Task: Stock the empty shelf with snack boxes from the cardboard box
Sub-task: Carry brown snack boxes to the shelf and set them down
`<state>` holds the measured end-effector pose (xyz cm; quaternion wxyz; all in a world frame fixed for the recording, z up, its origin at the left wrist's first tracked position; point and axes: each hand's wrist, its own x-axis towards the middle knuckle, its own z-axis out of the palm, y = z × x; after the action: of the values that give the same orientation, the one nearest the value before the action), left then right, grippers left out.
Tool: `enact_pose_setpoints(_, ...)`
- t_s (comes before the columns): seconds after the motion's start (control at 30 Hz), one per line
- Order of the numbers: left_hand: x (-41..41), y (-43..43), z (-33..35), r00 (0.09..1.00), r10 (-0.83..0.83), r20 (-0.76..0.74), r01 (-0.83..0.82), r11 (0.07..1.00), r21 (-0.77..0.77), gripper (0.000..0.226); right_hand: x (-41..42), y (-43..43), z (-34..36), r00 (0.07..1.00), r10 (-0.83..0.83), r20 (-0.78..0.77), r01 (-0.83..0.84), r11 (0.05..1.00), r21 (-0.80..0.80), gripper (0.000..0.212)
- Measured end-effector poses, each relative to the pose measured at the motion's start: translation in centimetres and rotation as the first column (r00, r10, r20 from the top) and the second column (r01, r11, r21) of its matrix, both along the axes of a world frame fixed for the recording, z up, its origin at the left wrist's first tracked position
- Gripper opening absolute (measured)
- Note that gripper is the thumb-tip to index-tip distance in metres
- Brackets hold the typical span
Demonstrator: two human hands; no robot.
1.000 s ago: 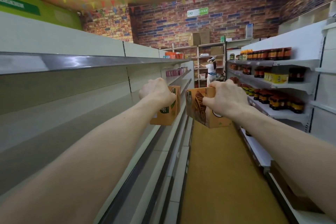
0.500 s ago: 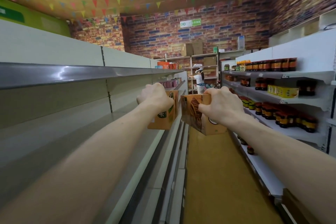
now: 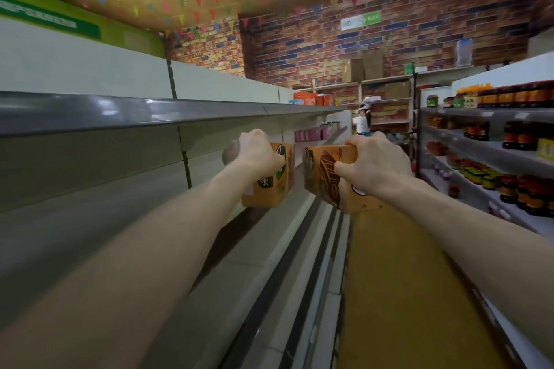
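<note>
Two orange snack boxes mid-frame, both in the air: left snack box (image 3: 277,186) over the front strip of the grey shelf (image 3: 90,234) at frame left, right snack box (image 3: 322,171) just beside it over the aisle floor (image 3: 404,278), with a small gap between them. Left hand (image 3: 254,153) grips its box from the top, fingers curled round it; right hand (image 3: 374,162) does the same, thumb on the near face, both arms stretched straight forward. Right of frame, shelving (image 3: 485,147) holds rows of dark jars (image 3: 527,192); one person (image 3: 362,123) far down the aisle, centre.
</note>
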<state>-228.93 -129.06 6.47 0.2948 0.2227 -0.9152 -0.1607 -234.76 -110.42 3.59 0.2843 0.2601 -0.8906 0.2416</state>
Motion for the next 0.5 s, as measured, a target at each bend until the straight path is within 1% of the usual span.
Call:
enact_pose_setpoints(0.1, -2.9, -1.5, 0.4, 0.999, 0.035, -0.028, -0.034, 0.998, 0.060, 0.024, -4.5, -1.3, 0.8, 0.996, 0.083, -0.029, -0.083, 0.997, 0.006, 0.047)
enact_pose_setpoints(0.2, -4.8, -2.5, 0.8, 0.994, 0.108, -0.012, -0.107, 0.991, 0.086, 0.021, -8.4, -2.4, 1.5, 0.986, 0.165, -0.033, -0.165, 0.986, 0.001, 0.048)
enact_pose_setpoints(0.27, -5.9, -3.4, 0.8, 0.988, 0.151, -0.012, -0.149, 0.983, 0.107, 0.024, -10.7, -3.4, 1.6, 0.976, 0.211, -0.056, -0.211, 0.978, 0.002, 0.049)
enact_pose_setpoints(0.37, -6.8, -4.3, 0.5, 0.979, 0.202, -0.008, -0.199, 0.971, 0.135, 0.017, -13.3, -5.2, 1.4, 0.958, 0.280, -0.057, -0.281, 0.960, -0.010, 0.048)
enact_pose_setpoints(0.5, -7.3, -6.5, 0.2, 0.943, 0.334, 0.003, -0.333, 0.938, 0.095, 0.013, -16.1, -8.2, 1.0, 0.926, 0.372, -0.058, -0.374, 0.927, -0.022, 0.043)
